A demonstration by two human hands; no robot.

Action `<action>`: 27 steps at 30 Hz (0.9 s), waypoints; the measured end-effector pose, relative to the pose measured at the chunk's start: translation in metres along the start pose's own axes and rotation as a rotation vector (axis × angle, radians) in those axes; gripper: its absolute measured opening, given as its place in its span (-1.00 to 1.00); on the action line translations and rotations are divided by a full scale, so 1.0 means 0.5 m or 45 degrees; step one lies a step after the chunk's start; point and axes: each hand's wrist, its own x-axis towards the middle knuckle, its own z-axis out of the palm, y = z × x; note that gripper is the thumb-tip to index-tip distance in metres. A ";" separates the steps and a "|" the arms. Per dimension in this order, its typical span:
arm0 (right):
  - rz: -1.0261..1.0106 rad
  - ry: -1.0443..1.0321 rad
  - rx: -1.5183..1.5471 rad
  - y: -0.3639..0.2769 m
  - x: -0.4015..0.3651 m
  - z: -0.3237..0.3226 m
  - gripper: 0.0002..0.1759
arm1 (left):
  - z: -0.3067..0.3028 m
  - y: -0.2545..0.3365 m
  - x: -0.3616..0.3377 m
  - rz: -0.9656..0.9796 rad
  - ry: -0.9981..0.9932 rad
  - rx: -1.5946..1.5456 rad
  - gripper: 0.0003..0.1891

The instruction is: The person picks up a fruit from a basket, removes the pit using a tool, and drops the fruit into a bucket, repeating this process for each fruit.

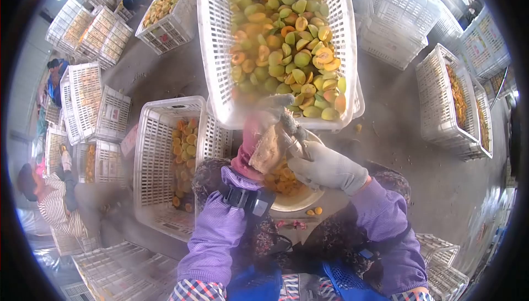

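My left hand, in a dirty grey and pink glove with a tan patch, is over a round basin. Its fingers are curled, and what they hold is hidden by blur and the glove. Close against it, my right hand wears a pale grey glove. Its fingers are closed around something narrow that I cannot make out, pointing at the left fingers. Orange fruit pieces lie in the basin beneath. Just beyond both hands stands a white crate of green and yellow apricot-like fruit, several cut open.
At left, another white crate holds orange fruit halves. Two fruit pieces lie on the floor by the basin. More filled crates stand at right. A person in a striped top sits at far left. Stacked crates stand behind.
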 end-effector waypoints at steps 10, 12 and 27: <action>0.021 -0.130 0.035 0.014 0.009 0.004 -0.79 | 0.008 0.009 -0.008 -0.060 -0.068 -0.217 -0.61; -0.009 -0.232 0.127 0.016 0.008 -0.004 -0.78 | 0.016 0.011 -0.003 0.068 -0.023 0.064 -0.54; -0.411 0.375 -1.480 0.144 0.004 0.050 -0.76 | -0.248 0.284 -0.147 -0.170 0.729 2.062 -0.54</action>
